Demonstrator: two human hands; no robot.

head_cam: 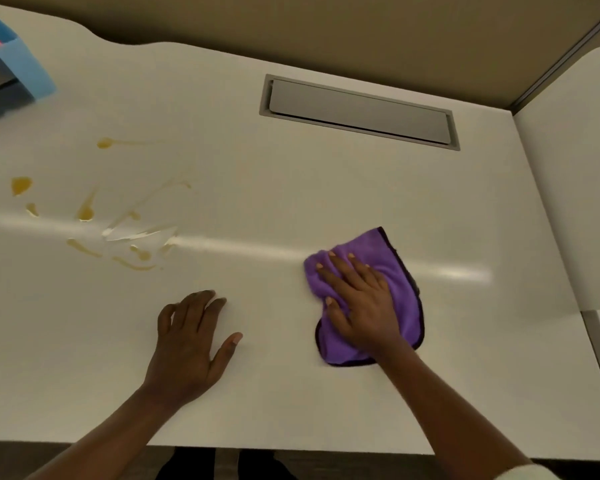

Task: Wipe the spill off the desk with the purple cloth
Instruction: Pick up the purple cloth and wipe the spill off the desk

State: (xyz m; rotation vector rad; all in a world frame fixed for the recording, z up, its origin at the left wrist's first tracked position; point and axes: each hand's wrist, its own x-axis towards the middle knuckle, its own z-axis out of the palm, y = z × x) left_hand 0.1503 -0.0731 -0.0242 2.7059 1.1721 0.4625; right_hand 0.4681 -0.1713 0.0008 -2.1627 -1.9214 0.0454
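Observation:
A purple cloth (400, 289) with a dark hem lies bunched on the white desk (291, 202), right of centre. My right hand (361, 299) presses flat on top of it, fingers spread and curled slightly into the fabric. My left hand (187, 341) rests palm down on the bare desk, fingers apart, holding nothing. The spill (87, 209) is a scatter of amber drops and streaks at the left of the desk, well away from the cloth and up-left of my left hand.
A blue plastic organiser (7, 64) stands at the far left corner. A grey cable hatch (359, 110) is set into the desk at the back. A beige partition wall runs behind, and a second desk panel (568, 185) adjoins on the right.

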